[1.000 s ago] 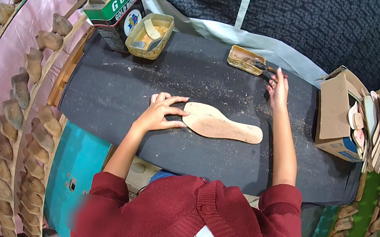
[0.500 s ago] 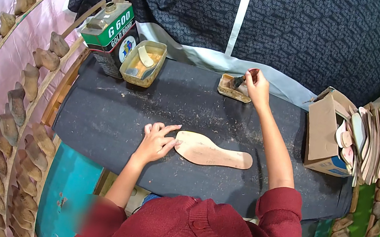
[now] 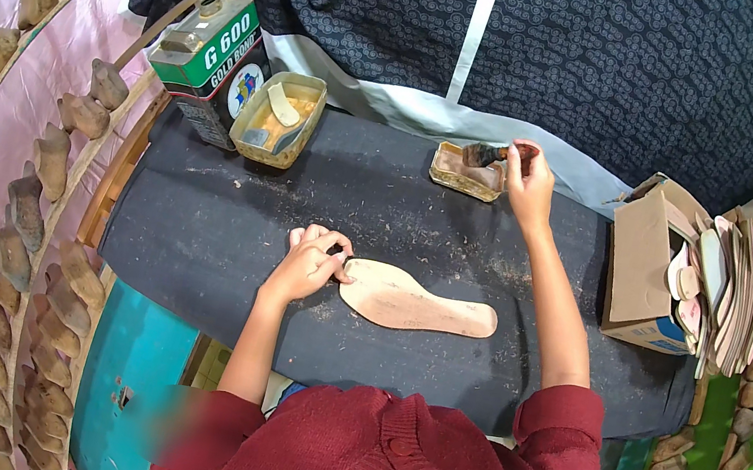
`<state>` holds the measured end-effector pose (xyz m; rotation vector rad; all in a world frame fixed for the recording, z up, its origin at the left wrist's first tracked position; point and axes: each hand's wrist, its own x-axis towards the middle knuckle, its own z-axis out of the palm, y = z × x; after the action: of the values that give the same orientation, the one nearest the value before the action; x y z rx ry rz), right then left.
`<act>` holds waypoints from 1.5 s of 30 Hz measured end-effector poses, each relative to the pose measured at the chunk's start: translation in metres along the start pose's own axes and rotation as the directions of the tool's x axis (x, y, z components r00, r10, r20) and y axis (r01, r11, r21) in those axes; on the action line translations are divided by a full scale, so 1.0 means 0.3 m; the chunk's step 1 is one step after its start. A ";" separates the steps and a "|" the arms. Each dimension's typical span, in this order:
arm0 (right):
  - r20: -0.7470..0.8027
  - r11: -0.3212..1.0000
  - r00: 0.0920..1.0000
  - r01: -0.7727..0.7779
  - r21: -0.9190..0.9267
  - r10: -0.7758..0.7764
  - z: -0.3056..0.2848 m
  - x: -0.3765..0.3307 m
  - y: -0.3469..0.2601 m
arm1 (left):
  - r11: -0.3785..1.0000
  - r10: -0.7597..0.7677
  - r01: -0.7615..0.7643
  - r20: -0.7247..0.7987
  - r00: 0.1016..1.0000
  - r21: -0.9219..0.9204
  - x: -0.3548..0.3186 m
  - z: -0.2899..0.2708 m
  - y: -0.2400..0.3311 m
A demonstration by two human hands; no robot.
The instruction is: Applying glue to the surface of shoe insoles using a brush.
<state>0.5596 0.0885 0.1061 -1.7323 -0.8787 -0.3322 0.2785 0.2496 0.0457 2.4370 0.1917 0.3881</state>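
Observation:
A tan shoe insole (image 3: 415, 304) lies flat on the dark cloth of the table, its broad end at the left and its narrow end at the right. At the broad end my left hand (image 3: 305, 268) has its fingers curled, with the thumb pressed on the insole's edge. My right hand (image 3: 531, 187) is closed round the handle of a brush (image 3: 481, 156) with dark bristles. The brush hovers over a small rectangular tray (image 3: 466, 186), its bristles lifted above the tray's contents.
At the back left stand a green and black metal can (image 3: 210, 65) and a yellowish tub (image 3: 274, 157) holding a pale scraper-like piece. A cardboard box (image 3: 637, 271) with stacked soles (image 3: 745, 285) is at the right. Racks of wooden shoe lasts (image 3: 52, 163) flank the table (image 3: 382, 206).
My right hand has raised the brush out of the tray and moved slightly right. My left hand's fingers have curled in and its thumb now presses the insole's edge.

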 end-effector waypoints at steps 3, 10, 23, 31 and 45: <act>0.033 0.997 0.999 0.021 -0.074 -0.018 -0.020 -0.003 0.014 | 1.000 0.000 0.001 0.018 1.000 -0.022 0.008 0.002 -0.008; -0.117 0.937 0.951 -0.251 0.244 0.285 -0.043 -0.037 0.119 | 0.994 0.110 -0.110 0.012 0.994 0.015 0.007 -0.009 -0.004; 0.114 0.464 0.733 -0.534 0.707 0.670 -0.055 -0.436 -0.131 | 0.988 0.151 -0.151 -0.006 0.989 -0.030 -0.036 -0.002 -0.026; 0.140 0.494 0.703 -0.614 0.616 0.698 0.010 -0.578 -0.233 | 0.988 0.147 -0.148 -0.020 0.989 -0.048 -0.029 0.002 -0.024; 0.139 0.601 0.791 -0.554 0.576 0.596 0.071 -0.608 -0.230 | 0.992 0.121 -0.122 -0.030 0.992 -0.040 -0.018 0.012 -0.006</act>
<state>0.3821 0.0448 0.0347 -1.2939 -0.2632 0.3075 0.2744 0.2477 0.0405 2.4102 0.0462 0.4755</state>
